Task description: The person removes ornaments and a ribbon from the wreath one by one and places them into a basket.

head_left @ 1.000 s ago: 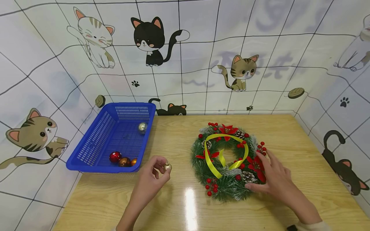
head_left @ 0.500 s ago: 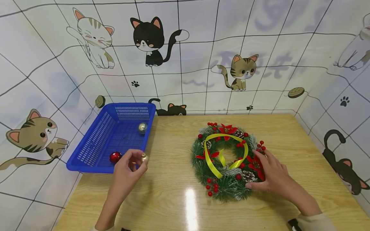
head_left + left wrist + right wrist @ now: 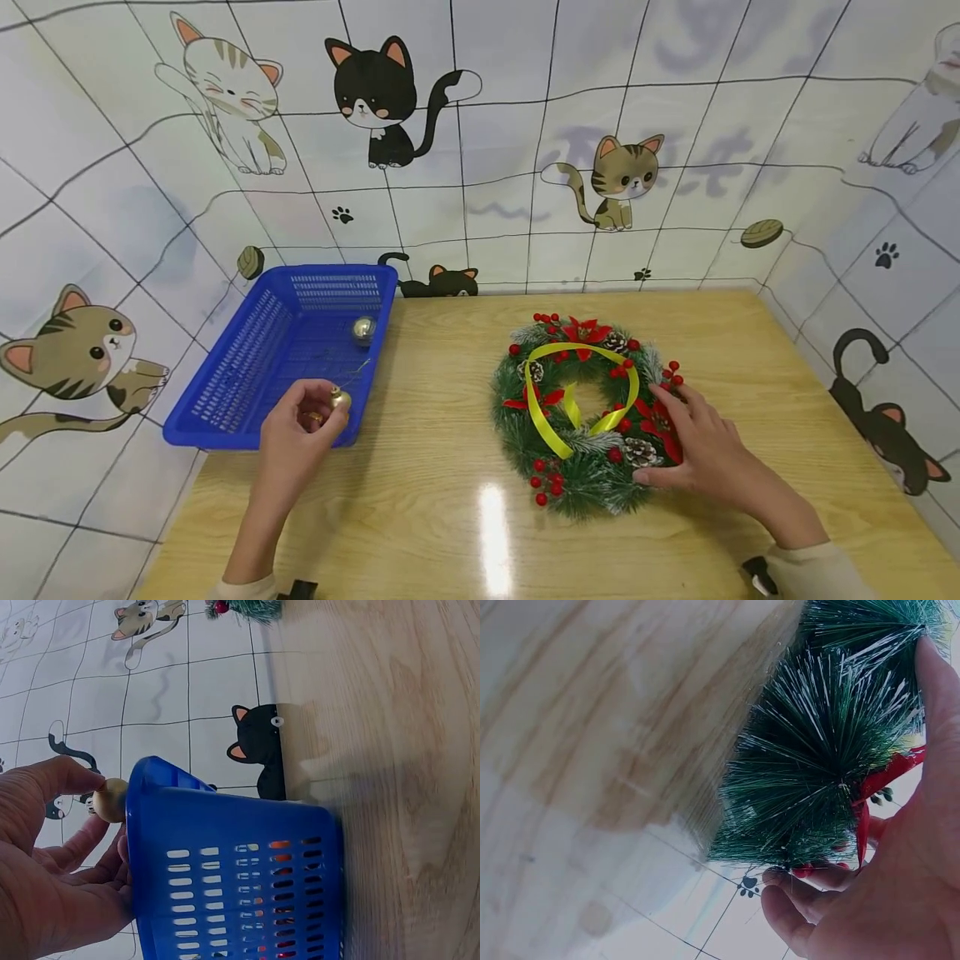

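Observation:
My left hand pinches a small gold bauble between thumb and fingertips, over the near right corner of the blue plastic basket. In the left wrist view the bauble shows right at the basket's rim. A green Christmas wreath lies flat on the table, trimmed with red poinsettias, berries, pinecones and a yellow ribbon. My right hand holds the wreath's right side, thumb at the near edge and fingers by the red flower.
A silver bauble lies inside the basket at its right side. Orange and red bits show through the basket's slots, with my left hand hiding most of them in the head view. A cat-print wall stands behind the wooden table.
My left hand has moved left with the gold bauble, from the bare table to over the basket's near corner. The right hand stays at the wreath. The head view has shifted slightly.

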The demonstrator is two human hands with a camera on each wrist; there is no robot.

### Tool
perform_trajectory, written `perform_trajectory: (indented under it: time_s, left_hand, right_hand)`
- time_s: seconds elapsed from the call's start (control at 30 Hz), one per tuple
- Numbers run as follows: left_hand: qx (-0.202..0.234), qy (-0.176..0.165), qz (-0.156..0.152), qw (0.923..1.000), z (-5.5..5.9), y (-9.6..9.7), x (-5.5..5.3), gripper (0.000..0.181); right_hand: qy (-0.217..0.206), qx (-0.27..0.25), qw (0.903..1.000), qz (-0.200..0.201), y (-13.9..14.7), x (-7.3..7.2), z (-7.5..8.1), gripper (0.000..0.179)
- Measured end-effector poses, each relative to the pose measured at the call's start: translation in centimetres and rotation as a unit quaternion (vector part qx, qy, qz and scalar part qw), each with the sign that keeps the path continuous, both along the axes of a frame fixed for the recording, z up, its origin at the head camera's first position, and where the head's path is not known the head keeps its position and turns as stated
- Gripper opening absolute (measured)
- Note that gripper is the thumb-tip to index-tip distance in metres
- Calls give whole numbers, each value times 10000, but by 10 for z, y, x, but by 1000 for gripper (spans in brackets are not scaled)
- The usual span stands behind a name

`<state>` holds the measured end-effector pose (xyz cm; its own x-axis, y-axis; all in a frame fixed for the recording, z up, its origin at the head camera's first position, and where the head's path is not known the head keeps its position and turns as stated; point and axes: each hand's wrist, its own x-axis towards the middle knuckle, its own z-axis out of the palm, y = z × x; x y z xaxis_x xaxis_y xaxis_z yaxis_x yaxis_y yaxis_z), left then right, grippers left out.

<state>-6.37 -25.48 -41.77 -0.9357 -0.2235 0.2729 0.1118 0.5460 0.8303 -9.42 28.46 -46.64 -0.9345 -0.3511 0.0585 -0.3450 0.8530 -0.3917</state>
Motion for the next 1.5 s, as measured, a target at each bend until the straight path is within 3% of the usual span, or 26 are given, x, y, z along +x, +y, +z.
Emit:
perform_trajectory:
  time_s: [0.17, 0.37, 0.53, 0.8, 1.2, 1.5]
  left_hand:
    - [-143, -151, 24, 9998, 0, -4, -5, 25]
    - [-365, -304, 270, 9985, 3, -16, -3, 29]
    - [-418, -479, 321, 9975, 2, -15, -6, 30]
    - [-326, -355, 492, 9976, -1, -23, -11, 29]
    - [-606, -268, 806, 9945, -6, -27, -12, 29]
    - [-1164, -438, 856, 9885, -5, -32, -14, 37]
  right_hand:
    - [-3, 38, 9999, -113, 2, 5, 2, 125]
    - [-3, 76, 9999, -120, -5, 5, 3, 125]
    - [6, 219, 9994, -281, -2, 11, 5, 125]
    - [-26, 268, 9991, -338, -4, 11, 2, 126]
    - [17, 293, 9984, -484, -10, 13, 3, 127]
    - [-77, 174, 9970, -751, -16, 19, 1, 129]
